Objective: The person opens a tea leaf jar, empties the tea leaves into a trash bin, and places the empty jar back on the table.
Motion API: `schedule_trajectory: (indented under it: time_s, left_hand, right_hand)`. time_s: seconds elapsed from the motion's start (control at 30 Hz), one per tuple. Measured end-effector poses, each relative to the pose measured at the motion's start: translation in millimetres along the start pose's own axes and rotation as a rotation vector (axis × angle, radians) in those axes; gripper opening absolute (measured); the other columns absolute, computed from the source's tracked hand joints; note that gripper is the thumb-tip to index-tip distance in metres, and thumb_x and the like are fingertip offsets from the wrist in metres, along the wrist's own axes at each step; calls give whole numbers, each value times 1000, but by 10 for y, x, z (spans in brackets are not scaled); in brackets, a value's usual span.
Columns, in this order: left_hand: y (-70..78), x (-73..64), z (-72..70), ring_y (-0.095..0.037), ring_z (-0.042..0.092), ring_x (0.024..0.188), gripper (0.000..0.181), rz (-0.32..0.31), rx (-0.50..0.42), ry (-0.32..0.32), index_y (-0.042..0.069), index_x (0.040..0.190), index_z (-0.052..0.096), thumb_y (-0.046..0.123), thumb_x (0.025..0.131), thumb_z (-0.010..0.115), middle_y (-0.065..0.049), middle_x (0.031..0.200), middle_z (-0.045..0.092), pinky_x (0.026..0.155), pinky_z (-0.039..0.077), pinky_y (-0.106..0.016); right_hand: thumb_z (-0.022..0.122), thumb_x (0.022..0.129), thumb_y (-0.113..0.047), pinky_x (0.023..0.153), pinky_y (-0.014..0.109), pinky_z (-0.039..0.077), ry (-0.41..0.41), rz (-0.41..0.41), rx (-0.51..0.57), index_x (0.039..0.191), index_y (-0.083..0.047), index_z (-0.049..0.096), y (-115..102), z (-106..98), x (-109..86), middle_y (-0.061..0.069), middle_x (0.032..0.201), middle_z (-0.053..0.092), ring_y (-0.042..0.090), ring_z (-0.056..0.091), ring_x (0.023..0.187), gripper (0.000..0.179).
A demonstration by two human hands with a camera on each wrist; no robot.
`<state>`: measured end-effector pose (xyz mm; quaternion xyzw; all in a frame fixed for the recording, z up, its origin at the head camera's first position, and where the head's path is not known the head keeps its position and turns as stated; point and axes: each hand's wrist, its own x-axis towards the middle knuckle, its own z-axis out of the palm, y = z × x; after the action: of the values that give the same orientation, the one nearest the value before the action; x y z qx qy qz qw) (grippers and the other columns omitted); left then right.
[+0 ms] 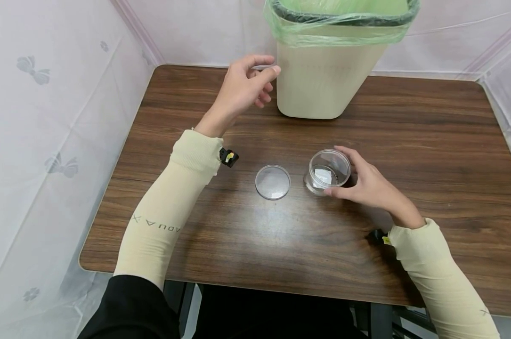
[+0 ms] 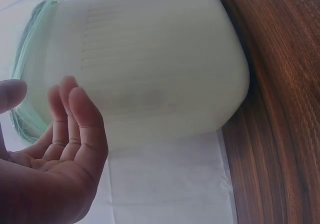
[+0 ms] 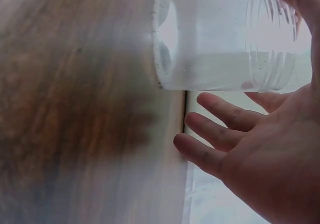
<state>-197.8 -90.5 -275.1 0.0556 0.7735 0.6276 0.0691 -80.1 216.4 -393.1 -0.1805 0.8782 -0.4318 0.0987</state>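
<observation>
My right hand [image 1: 367, 182] holds a clear round jar [image 1: 312, 184] near its threaded mouth, with thumb and forefinger on opposite sides. The other fingers extend beside the jar's wall in the right wrist view. The jar [image 3: 215, 38] stands upright and lidless on the table, and a small white patch shows through it. To its left lies a clear round lid [image 1: 273, 182], flat on the wood. My left hand [image 1: 247, 82] is raised in front of the left side of a cream bin [image 1: 323, 89]. Its fingers are loosely bent, with nothing visible between them.
The bin stands at the table's back edge, lined with a green plastic bag [image 1: 344, 33] folded over its rim. White patterned sheeting [image 1: 60, 117] hangs behind and along the left of the brown wooden table [image 1: 238, 254]. More sheeting rises at the right.
</observation>
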Motion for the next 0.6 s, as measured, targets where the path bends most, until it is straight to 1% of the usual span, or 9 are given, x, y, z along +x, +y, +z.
schedule_trajectory:
  time_s: [0.1,0.23,0.33,0.5,0.6]
  left_hand:
    - [1,-12,-1,-25,68,78,42,-4,23,-6,16,136,62,31,97,68,-11,90,66,69,55,-36]
    - [0,-24,-2,-25,69,86,43,1,51,-12,17,136,62,32,97,68,-10,96,68,75,55,-37]
    - [-7,-30,-4,-23,68,88,43,3,70,-13,17,136,62,33,97,68,-10,99,68,76,55,-36]
    - [-24,-32,-8,-22,68,91,42,-9,97,-13,19,136,63,35,97,67,-8,101,69,76,54,-35]
    - [-32,-29,-10,-22,68,91,42,-14,99,-12,19,135,63,35,97,67,-7,101,69,76,54,-34]
  right_hand:
    - [90,74,-18,102,56,41,7,-4,16,155,-16,35,-27,-30,10,14,142,53,39,54,125,98]
    - [89,75,-15,108,60,36,19,-32,33,155,-16,36,-61,-84,26,15,151,45,37,45,136,96]
    - [87,77,-16,108,62,35,32,-38,24,155,-17,38,-81,-130,34,14,153,44,35,41,140,93]
    - [86,80,-22,109,61,33,47,-21,1,155,-19,39,-88,-182,44,9,155,42,36,38,141,89]
    - [86,81,-25,109,61,33,68,-15,-5,155,-19,41,-93,-197,50,7,156,42,34,38,141,87]
